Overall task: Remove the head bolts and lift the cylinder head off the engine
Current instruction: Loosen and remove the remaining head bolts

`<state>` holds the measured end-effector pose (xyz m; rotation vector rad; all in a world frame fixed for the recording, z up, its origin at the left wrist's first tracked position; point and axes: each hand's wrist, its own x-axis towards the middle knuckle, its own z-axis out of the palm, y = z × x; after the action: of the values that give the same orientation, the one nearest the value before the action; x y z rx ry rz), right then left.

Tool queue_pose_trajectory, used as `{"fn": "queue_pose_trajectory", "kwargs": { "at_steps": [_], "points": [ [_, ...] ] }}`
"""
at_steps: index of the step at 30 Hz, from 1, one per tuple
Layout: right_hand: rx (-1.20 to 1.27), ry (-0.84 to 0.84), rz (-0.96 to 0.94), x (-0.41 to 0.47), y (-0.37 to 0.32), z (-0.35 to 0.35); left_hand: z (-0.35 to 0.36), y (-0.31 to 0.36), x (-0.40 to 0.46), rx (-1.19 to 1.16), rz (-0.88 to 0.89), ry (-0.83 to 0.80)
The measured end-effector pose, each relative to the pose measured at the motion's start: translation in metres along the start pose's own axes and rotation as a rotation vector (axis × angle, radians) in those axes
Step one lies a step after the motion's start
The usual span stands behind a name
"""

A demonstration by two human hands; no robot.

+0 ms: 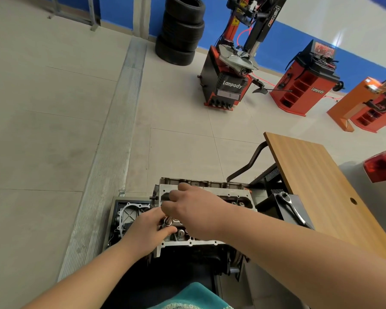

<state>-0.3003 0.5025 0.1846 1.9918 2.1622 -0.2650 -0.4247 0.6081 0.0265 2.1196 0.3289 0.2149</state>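
The grey aluminium cylinder head (236,194) sits on the engine block (196,257) low in the middle of the view. Both my hands are over its left end. My right hand (194,208) pinches the top of a shiny metal bolt (168,220) that stands upright out of the head. My left hand (147,228) holds the bolt lower down, its thumb lying along the head's near edge. The bolt's shaft is mostly hidden by my fingers.
A ratchet wrench (291,207) lies on a black stand right of the engine. A wooden table (316,186) runs along the right. A detached cover (127,214) lies left of the head. Tyres (181,30) and orange machines (230,70) stand far back.
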Motion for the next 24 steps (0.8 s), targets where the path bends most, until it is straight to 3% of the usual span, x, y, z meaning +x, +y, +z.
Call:
{"fn": "queue_pose_trajectory", "kwargs": {
  "at_steps": [4,8,11,14,17,19,22,24],
  "points": [
    [0.040,0.025,-0.083,-0.001,0.006,-0.007,-0.008,-0.008,0.000,0.023,-0.011,-0.134],
    [0.192,0.054,0.280,-0.001,-0.005,-0.007,-0.010,-0.006,-0.002,-0.028,-0.068,-0.076],
    [0.160,0.003,0.382,0.002,-0.010,0.000,-0.004,0.002,-0.006,-0.048,-0.132,0.020],
    [0.137,-0.029,0.261,-0.003,-0.010,0.002,-0.003,0.005,-0.005,-0.066,-0.130,0.049],
    [0.010,-0.059,-0.056,-0.004,0.005,-0.008,-0.012,0.003,0.000,-0.091,-0.098,-0.106],
    [-0.018,-0.080,-0.142,-0.002,0.015,-0.014,-0.017,0.003,0.001,-0.086,-0.074,-0.179],
    [0.068,-0.040,-0.025,-0.005,0.009,-0.017,-0.018,0.001,0.003,-0.084,-0.015,-0.151],
    [0.138,0.002,0.209,-0.006,0.000,-0.014,-0.012,-0.002,0.000,-0.110,-0.020,-0.060]
  ]
}}
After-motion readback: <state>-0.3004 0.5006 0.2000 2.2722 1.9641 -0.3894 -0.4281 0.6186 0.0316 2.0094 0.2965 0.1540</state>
